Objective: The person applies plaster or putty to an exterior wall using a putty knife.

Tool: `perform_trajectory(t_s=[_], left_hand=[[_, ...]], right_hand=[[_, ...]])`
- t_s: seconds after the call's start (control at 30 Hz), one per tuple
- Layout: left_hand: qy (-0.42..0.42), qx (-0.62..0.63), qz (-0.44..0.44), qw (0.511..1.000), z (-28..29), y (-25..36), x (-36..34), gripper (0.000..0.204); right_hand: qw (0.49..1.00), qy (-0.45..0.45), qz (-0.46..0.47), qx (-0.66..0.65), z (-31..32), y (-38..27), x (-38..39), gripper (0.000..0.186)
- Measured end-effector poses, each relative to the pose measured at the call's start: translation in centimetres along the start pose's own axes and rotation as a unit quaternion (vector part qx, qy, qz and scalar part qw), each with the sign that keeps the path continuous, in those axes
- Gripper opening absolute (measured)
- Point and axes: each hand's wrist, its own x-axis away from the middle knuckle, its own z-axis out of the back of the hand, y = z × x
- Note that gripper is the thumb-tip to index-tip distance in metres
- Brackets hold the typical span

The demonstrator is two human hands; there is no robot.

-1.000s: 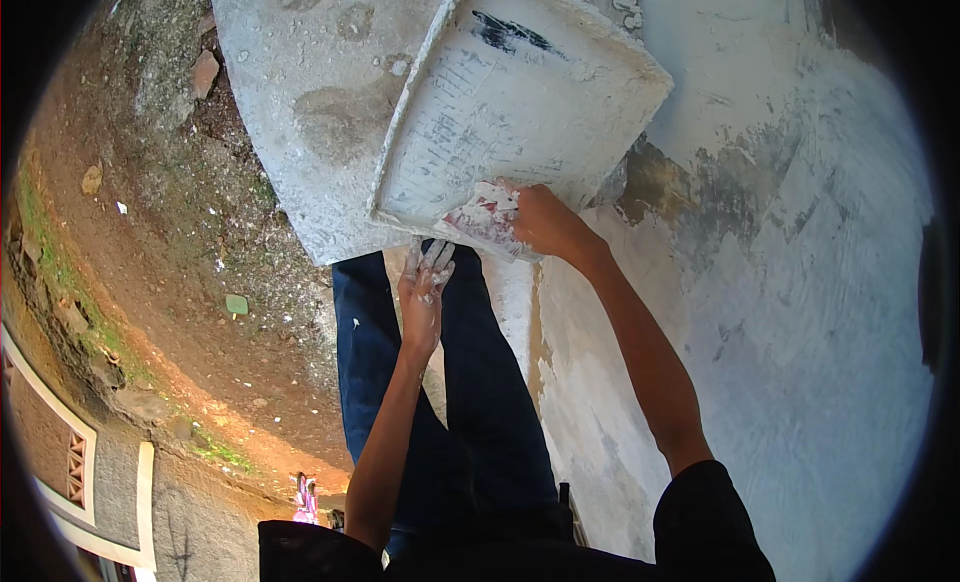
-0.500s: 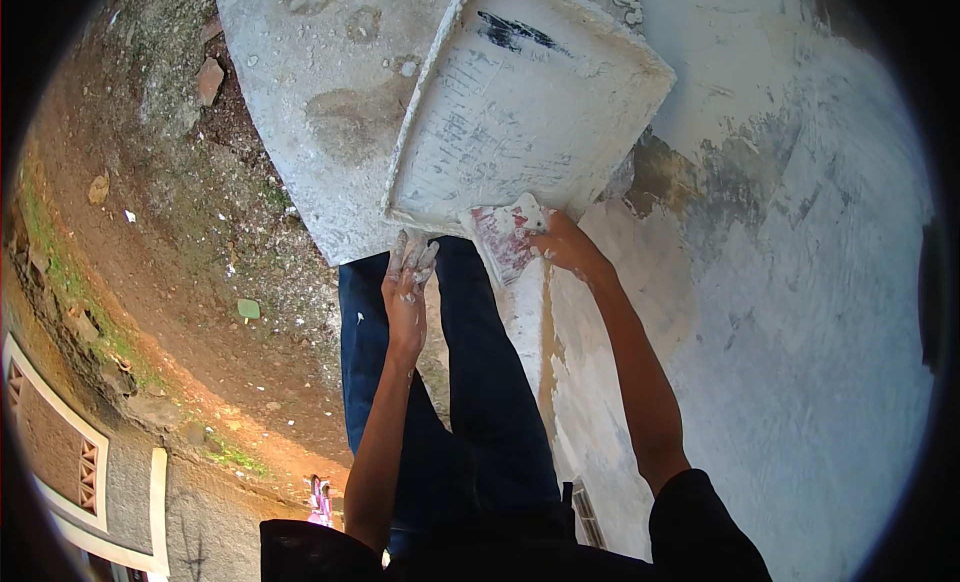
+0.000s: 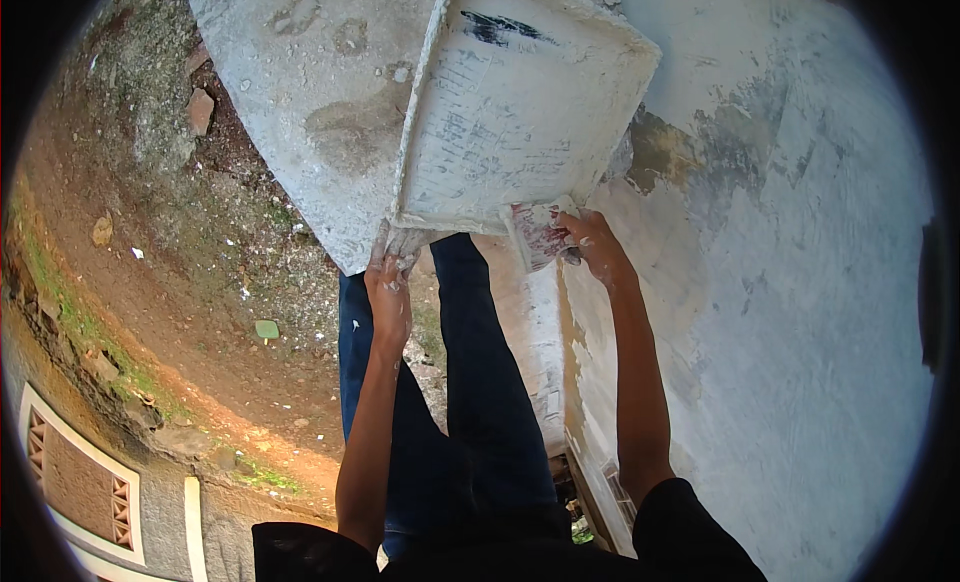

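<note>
A plaster-smeared white tray [image 3: 520,112], with dark smudges inside, rests on a pale, stained board [image 3: 290,102]. My right hand [image 3: 595,247] grips a flat scraper [image 3: 532,232], its blade coated in white and reddish smears, at the tray's near right edge. My left hand [image 3: 392,272], caked with white paste on the fingers, grasps the board's near edge just below the tray's left corner; some fingertips are hard to make out against the grey board.
A patchy plastered wall [image 3: 770,312] fills the right side. Left lies dirt ground [image 3: 160,312] with stones, moss and a green scrap [image 3: 266,329]. A grey building with a framed vent [image 3: 75,472] stands lower left. My jeans-clad legs [image 3: 480,372] are beneath the board.
My right hand and scraper have shifted right to the tray's corner side. My left hand has moved left, its fingers going from spread to closed at the board's edge. The view has shifted slightly.
</note>
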Motion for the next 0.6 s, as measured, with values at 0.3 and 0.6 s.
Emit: perform_trajectory(t_s=[0.3,0.6], left_hand=[[-0.023,-0.035,0.031,0.999,1.4,0.9,-0.8,0.047],[-0.037,-0.039,0.046,0.997,1.7,0.7,-1.1,0.046]], right_hand=[[0.992,0.09,0.085,0.002,0.3,1.9,1.7,0.032],[0.978,0.21,0.009,0.014,-0.7,1.6,2.1,0.024]])
